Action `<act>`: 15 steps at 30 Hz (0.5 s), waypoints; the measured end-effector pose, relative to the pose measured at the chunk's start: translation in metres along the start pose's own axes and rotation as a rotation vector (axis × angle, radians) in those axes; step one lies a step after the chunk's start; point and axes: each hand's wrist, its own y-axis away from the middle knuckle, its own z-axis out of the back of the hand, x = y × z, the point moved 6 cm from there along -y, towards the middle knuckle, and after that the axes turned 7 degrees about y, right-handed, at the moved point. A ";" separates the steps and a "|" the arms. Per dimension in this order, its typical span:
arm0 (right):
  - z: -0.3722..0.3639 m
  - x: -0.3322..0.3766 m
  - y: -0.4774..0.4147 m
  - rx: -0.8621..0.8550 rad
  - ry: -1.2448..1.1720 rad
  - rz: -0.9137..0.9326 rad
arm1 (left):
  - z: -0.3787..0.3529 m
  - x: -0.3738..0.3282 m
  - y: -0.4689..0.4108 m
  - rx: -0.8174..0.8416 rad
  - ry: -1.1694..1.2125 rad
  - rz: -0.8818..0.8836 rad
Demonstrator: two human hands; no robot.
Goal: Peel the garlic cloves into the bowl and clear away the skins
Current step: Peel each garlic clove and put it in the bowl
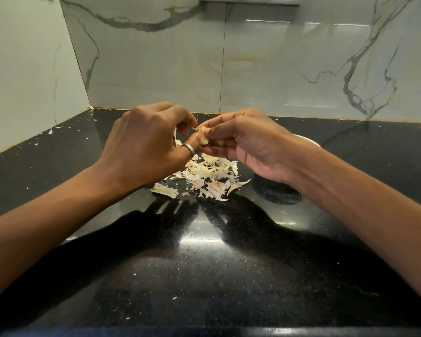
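Closest to the camera is the shiny black countertop (204, 276), with both bare forearms coming in from 7 and 5 o'clock. The hands meet mid-frame. The right hand (250, 144) has the garlic clove (203, 138) pinched between thumb and fingertips, held up off the counter. The left hand (146, 144), ring (189, 149) on one finger, is curled in tight and pinches a sliver of skin (194, 128) at the clove's tip. The pile of skins (209, 176) sits right below. The white bowl (309, 141) peeks out behind the right hand, around 3 o'clock from the clove.
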 end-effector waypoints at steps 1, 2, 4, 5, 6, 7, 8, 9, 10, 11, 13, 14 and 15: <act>0.000 0.000 0.000 0.001 -0.001 0.000 | 0.000 0.000 0.000 -0.003 -0.010 -0.006; 0.000 0.000 0.000 0.002 -0.002 0.001 | 0.000 -0.001 0.001 -0.008 -0.020 -0.009; 0.000 0.000 0.000 0.003 -0.007 0.002 | 0.001 -0.002 0.001 -0.022 -0.034 -0.012; 0.000 0.001 0.000 0.005 -0.011 0.003 | 0.001 -0.002 0.001 -0.026 -0.040 -0.014; -0.001 0.001 0.000 0.009 -0.015 0.004 | 0.001 -0.003 0.001 -0.027 -0.045 -0.018; -0.001 0.001 0.000 0.015 -0.018 0.005 | 0.001 -0.004 0.001 -0.026 -0.052 -0.022; -0.002 0.001 0.000 0.022 -0.019 0.006 | 0.001 -0.005 0.002 -0.026 -0.061 -0.026; -0.002 0.001 -0.001 0.027 -0.016 0.007 | 0.001 -0.006 0.002 -0.027 -0.069 -0.030; -0.002 0.001 -0.001 0.031 -0.011 0.008 | 0.000 -0.006 0.003 -0.028 -0.077 -0.035; -0.002 0.001 -0.001 0.034 -0.004 0.011 | 0.000 -0.007 0.003 -0.028 -0.085 -0.040; -0.003 0.000 -0.001 0.043 0.008 0.011 | 0.001 -0.007 0.003 -0.028 -0.096 -0.041; -0.004 0.000 -0.001 0.049 0.008 0.009 | 0.001 -0.006 0.003 -0.027 -0.097 -0.039; -0.005 -0.001 -0.001 0.054 0.007 0.008 | 0.001 -0.006 0.003 -0.027 -0.098 -0.039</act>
